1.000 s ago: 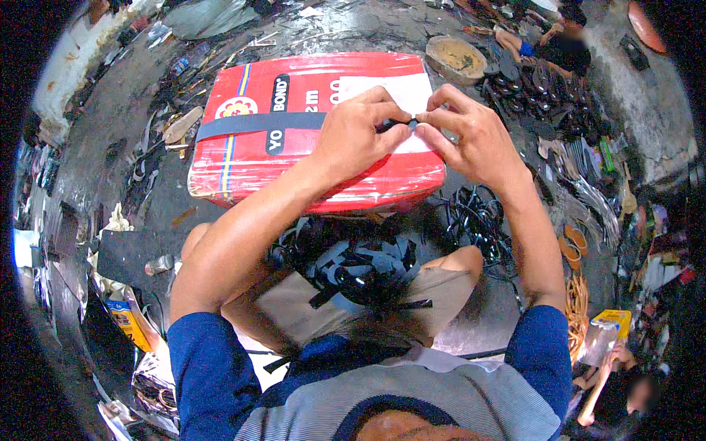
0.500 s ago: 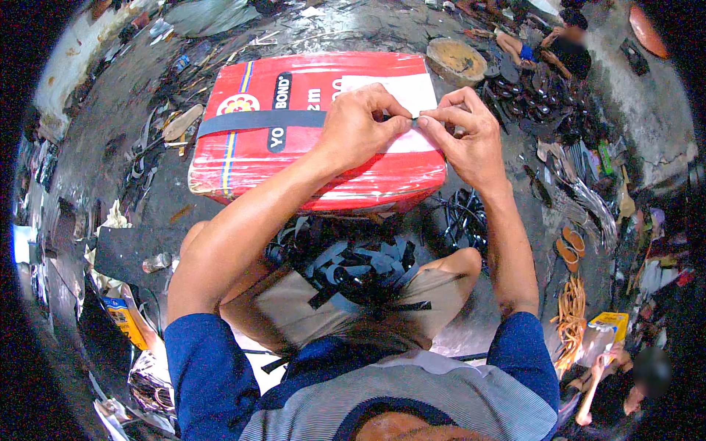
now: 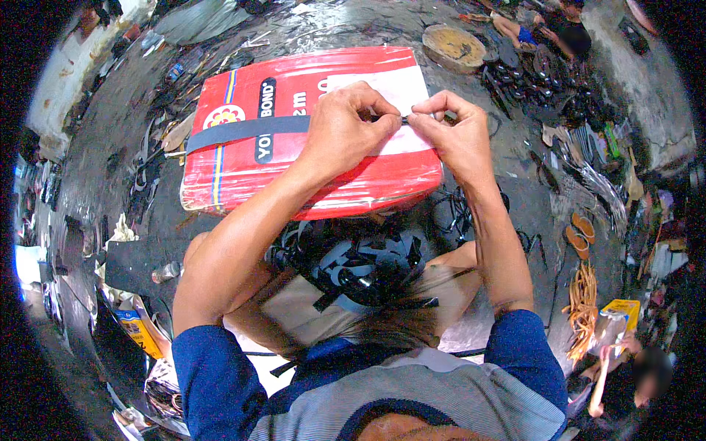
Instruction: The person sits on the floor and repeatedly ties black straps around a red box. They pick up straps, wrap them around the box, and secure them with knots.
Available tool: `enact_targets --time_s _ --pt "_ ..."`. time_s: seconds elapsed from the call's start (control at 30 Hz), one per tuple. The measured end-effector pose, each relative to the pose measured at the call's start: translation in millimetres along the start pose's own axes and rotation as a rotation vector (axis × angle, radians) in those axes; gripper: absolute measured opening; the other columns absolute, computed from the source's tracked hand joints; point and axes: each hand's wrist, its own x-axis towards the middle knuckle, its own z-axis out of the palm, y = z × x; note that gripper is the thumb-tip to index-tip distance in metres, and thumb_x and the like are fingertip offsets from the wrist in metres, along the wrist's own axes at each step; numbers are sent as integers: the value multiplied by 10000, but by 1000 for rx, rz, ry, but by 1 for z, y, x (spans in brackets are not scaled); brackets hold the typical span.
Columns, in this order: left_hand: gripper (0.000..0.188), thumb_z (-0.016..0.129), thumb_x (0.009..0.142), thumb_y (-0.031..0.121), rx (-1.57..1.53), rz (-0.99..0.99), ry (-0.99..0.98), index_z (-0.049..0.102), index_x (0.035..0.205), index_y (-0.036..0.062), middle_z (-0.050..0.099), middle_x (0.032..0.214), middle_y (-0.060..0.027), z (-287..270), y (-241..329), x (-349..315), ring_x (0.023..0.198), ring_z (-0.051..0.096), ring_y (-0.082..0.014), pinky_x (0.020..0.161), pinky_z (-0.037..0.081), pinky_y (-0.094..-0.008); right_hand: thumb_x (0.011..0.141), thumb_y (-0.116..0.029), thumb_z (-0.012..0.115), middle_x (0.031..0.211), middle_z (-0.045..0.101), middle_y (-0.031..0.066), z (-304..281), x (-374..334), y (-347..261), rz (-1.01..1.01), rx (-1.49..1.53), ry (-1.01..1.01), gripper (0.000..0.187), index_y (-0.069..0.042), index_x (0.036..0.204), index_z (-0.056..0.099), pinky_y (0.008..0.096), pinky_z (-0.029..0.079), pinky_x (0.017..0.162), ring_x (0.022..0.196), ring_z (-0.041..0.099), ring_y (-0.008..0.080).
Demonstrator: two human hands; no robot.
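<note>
A red plastic-wrapped box (image 3: 294,180) stands in front of my knees, with a white sheet (image 3: 393,77) on the right part of its top. A flat dark strap (image 3: 246,133) runs over the box from its left edge to my left hand (image 3: 346,131). That hand is closed, thumb and forefinger pinching the strap's dark narrow end. My right hand (image 3: 460,136) pinches the same end from the other side, fingertips almost touching the left ones. The fingers hide the detail between them. In my lap lies a heap of dark strips (image 3: 368,268).
A round wooden block (image 3: 454,48) and a pile of black footwear pieces (image 3: 533,88) lie at the far right. Brown sandals (image 3: 579,235) and a bundle of tan strips (image 3: 583,301) are on the right. Other people sit far right and near right. Scraps litter the floor.
Both hands have shifted slightly left in the picture, along with the box, as the view moved a little. The fingertips keep their pinch on the strap end.
</note>
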Motion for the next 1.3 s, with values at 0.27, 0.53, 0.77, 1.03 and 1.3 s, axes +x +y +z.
enact_targets --time_s 0.27,0.53,0.77,1.03,1.3 --pt "130 732 742 145 189 31 -199 765 750 19 723 712 -171 -14 18 25 637 718 -258 666 577 -389 836 -120 776 723 560 -38 13 5 2 152 290 97 147 -54 881 653 253 397 568 653 492 66" --pt "139 755 816 144 -79 162 -112 745 798 6 706 772 -109 10 6 26 710 669 -174 651 537 -332 982 -271 683 704 558 -35 6 -4 16 235 294 38 254 -109 820 573 255 370 437 520 480 65" --pt "120 778 821 125 -142 184 -101 743 798 12 697 787 -70 21 4 31 737 666 -145 676 537 -309 1005 -453 618 660 500 -63 -5 -11 27 634 1046 -112 296 -182 911 547 227 248 361 426 378 64" --pt "134 769 820 120 -142 136 -81 725 764 7 693 766 -68 19 7 27 724 658 -131 656 531 -303 1001 -481 574 840 717 144 -10 42 -8 121 -282 89 484 -15 934 685 353 533 650 697 669 209" --pt "98 740 792 80 -111 116 -41 769 825 -8 709 768 -80 18 6 19 691 681 -126 632 548 -287 960 -224 639 911 724 240 21 27 62 140 -98 209 262 32 951 695 463 540 784 847 714 376"
